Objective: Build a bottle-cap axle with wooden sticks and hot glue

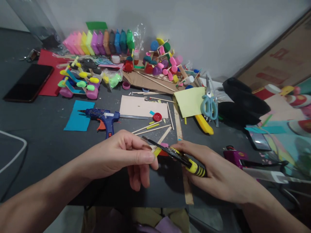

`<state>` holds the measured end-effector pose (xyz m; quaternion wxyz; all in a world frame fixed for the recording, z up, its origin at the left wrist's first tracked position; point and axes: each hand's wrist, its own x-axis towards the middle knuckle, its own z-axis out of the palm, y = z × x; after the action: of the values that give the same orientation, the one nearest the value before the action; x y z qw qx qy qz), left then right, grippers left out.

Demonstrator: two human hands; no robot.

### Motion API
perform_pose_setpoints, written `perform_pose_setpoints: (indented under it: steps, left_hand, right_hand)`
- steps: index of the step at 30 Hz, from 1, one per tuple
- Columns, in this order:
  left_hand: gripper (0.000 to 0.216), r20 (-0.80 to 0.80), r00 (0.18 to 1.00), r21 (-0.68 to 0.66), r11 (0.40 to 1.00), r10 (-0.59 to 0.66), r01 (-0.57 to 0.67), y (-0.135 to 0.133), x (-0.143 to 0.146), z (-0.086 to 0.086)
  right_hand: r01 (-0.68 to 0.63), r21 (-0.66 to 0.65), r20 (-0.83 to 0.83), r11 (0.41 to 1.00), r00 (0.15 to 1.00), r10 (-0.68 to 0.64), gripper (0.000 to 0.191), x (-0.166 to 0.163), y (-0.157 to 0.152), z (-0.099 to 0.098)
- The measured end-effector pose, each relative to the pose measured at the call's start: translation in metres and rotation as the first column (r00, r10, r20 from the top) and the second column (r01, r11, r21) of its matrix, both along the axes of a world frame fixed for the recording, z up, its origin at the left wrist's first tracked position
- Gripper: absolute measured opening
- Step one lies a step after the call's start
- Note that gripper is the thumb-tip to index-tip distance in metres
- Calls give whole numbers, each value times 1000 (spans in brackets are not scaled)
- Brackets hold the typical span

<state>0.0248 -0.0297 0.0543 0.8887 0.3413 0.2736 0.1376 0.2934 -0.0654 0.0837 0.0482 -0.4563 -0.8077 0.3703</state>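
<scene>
Yellow at the fingertips: pinches a short strip (157, 152) between thumb and forefinger of the left hand (128, 155), with the other fingers loosely curled below. Holds the strip above the near part of the dark table (80, 142), right by the dark end of the snips (196, 168). Grips these in the right hand (216, 171), fingers and thumb closed around the yellow-and-black handles, with a dark blade pointing across toward the left fingertips. Cannot tell, from this angle, the jaws open from shut, nor a blade touching the strip from one just short of it. Cannot tell either about the pale stick (165, 135) just beyond — held along with the strip, or lying on the table.

Seems to be at a cutting step, most likely lining up or making a snip in the small piece. Calls next, by the look of it, for a steady pinch, some clearance between blade and fingertips, then a firm squeeze of the handles. Could nick a finger at such close quarters — or fling a scrap.

Shows, past the hands, a red cap (157, 116) and a pale card (131, 106), with a glue gun (104, 116) to the left, nozzle over a blue sheet (77, 123). Has scissors (208, 97) and a yellow cutter (204, 125) to the right, beside a lime sheet (189, 100).
</scene>
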Motion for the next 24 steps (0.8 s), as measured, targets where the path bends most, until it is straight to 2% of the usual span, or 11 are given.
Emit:
perform_pose_setpoints:
  steps: [4, 15, 24]
  left_hand:
    - [26, 1, 1000, 16, 1000, 4, -4, 0, 1, -2]
    - [26, -17, 1000, 33, 999, 1, -1, 1, 2, -2]
    - [25, -1, 1000, 26, 1000, -4, 4, 1, 2, -4]
  right_hand:
    - [3, 38, -3, 999, 1000, -3, 49, 0, 0, -1]
    - [8, 12, 9, 1000, 1000, -8, 50, 1, -2, 0]
    - [6, 17, 26, 1000, 1000, -7, 43, 0, -3, 0]
